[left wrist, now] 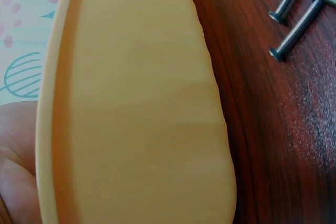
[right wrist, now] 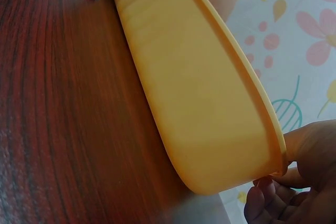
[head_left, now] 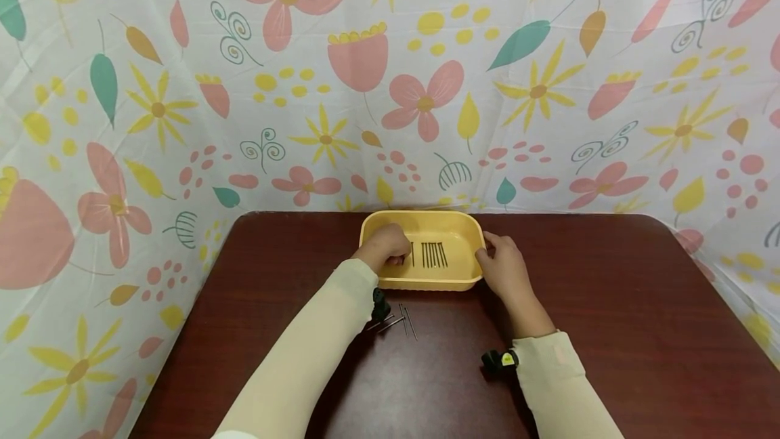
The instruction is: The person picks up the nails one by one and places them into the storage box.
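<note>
A yellow plastic tray (head_left: 426, 284) stands near the table's far edge. Inside it, several dark nails (head_left: 434, 255) lie side by side, roughly parallel. A single nail (head_left: 412, 254) lies left of that row, right beside my left hand (head_left: 385, 246). This hand reaches down into the tray's left part with curled fingers; its fingertips are hidden, so whether they pinch a nail does not show. My right hand (head_left: 504, 267) grips the tray's right end, thumb and fingers at the rim, which the right wrist view also shows. Several loose nails (head_left: 409, 323) lie crossed in front of the tray.
The dark red-brown wooden table (head_left: 609, 290) extends to both sides and toward me. Behind it hangs a white floral cloth (head_left: 426, 175). Black wrist cameras sit on both sleeves; the left sleeve (head_left: 305, 351) passes close to the loose nails.
</note>
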A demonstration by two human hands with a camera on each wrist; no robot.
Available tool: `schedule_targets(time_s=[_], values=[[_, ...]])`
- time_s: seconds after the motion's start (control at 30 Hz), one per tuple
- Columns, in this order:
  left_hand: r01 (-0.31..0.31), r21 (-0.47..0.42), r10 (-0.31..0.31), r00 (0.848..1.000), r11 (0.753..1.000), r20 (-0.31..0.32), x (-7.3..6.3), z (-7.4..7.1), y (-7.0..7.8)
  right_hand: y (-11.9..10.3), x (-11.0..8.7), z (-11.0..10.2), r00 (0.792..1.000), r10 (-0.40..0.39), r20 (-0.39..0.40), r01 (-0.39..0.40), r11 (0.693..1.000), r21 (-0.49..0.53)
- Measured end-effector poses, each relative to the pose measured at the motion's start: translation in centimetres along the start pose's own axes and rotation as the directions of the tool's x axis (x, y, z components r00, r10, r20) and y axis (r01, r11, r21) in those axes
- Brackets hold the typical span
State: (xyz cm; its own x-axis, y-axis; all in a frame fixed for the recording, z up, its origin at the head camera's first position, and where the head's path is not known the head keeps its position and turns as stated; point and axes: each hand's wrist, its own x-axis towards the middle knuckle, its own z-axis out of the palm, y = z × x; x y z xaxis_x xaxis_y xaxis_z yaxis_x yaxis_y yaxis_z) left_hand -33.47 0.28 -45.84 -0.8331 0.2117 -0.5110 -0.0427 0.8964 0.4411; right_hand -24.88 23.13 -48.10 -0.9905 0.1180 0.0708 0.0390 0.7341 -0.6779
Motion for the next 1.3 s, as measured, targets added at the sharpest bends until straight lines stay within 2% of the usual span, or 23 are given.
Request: schedule_targets(time_s=[0.2, 0.43, 0.67, 0.9, 1.3], values=[[-0.004, -0.013, 0.004, 1.0, 1.0, 0.003, 0.0, 0.09, -0.08, -0.11, -0.04, -0.07, 1.0, 0.003, -0.005, -0.003, 1.0, 0.003], [-0.025, 0.031, 0.025, 1.0, 0.999, 0.001, 0.15, 0.01, -0.18, -0.16, -0.05, -0.18, 1.0, 0.008, 0.001, -0.008, 1.0, 0.002], [-0.009, -0.002, 0.009, 1.0, 1.0, -0.007, 0.21, 0.14, -0.22, -0.18, 0.07, -0.14, 1.0, -0.003, 0.0, 0.003, 1.0, -0.006], [-0.013, 0.013, 0.013, 1.0, 1.0, 0.015, -0.02, -0.13, -0.12, -0.13, 0.18, -0.19, 1.0, 0.005, 0.008, -0.005, 1.0, 0.0], [-0.011, -0.017, 0.011, 1.0, 1.0, 0.007, -0.34, 0.09, 0.08, -0.24, 0.15, -0.3, 1.0, 0.009, 0.016, -0.009, 1.0, 0.002]])
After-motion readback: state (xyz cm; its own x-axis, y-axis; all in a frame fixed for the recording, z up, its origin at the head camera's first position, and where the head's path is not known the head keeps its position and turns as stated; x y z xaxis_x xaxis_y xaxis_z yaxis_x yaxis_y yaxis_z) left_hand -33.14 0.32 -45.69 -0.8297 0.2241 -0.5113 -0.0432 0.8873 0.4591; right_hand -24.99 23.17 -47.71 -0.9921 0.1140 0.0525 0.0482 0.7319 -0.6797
